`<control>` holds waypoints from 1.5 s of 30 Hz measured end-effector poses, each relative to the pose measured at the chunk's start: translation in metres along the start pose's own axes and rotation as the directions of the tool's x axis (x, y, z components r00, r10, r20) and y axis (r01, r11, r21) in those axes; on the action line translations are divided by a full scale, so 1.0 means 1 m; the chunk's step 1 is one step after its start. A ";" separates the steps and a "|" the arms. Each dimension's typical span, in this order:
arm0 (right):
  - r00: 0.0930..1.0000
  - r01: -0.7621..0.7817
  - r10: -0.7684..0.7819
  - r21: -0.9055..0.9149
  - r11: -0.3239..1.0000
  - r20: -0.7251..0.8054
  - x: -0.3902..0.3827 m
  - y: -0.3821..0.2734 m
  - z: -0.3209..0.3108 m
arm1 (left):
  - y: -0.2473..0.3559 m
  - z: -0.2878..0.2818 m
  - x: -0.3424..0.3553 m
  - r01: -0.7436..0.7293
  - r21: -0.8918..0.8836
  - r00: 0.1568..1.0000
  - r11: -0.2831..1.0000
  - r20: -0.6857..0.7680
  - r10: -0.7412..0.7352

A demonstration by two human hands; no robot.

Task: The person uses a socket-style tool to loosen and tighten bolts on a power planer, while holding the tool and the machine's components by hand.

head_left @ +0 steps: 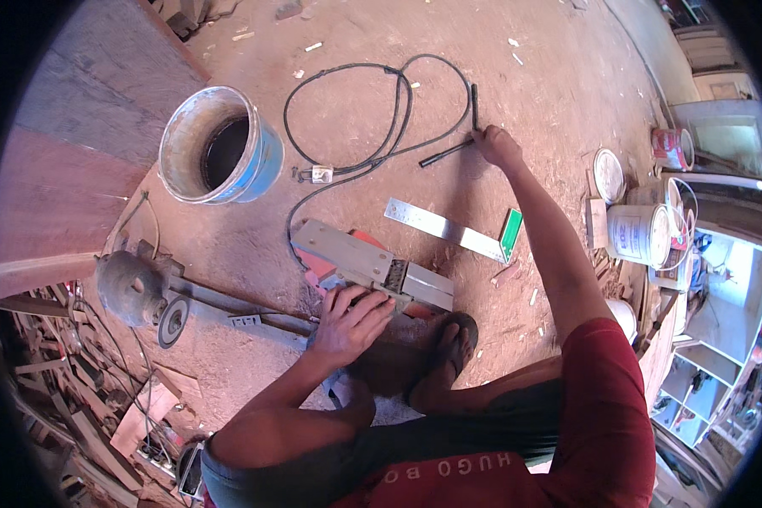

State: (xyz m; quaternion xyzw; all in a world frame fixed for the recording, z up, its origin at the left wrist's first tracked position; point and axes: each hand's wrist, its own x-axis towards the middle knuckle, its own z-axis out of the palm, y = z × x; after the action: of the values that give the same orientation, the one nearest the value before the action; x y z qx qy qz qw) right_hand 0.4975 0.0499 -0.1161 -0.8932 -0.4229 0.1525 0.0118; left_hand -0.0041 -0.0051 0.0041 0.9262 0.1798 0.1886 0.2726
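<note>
White capitals run upside down across the dark red shirt [483, 489], only partly in view. The white bucket [639, 234] at right carries short dark print on its side, and a small white label [246, 321] with dark characters sits on the long grey bar [216, 297] at left. Square [444, 229] has faint scale marks, figures too small to read.

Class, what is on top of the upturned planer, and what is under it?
The left hand has fingers on the near edge of the planer; whatever is directly beneath is covered.
</note>
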 end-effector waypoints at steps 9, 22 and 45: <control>0.999 0.024 -0.018 -0.153 0.988 0.040 -0.011 -0.024 -0.007 | 0.007 -0.007 -0.006 0.022 0.058 0.999 0.998 0.030 -0.023; 0.970 0.061 0.200 0.931 0.360 -0.140 -0.074 -0.053 -0.140 | 0.001 -0.038 0.049 0.135 -0.181 0.985 0.974 -0.083 -0.151; 0.827 0.556 -0.316 0.594 0.581 -0.465 -0.199 -0.185 -0.197 | 0.030 -0.064 0.155 0.443 -0.886 0.891 0.135 0.419 -0.172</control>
State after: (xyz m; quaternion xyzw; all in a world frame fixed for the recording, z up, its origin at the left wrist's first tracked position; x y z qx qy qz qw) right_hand 0.2952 0.0393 0.1513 -0.6958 -0.5323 0.1533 0.4571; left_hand 0.1079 0.0666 0.1101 0.5037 0.1779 0.0962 0.8399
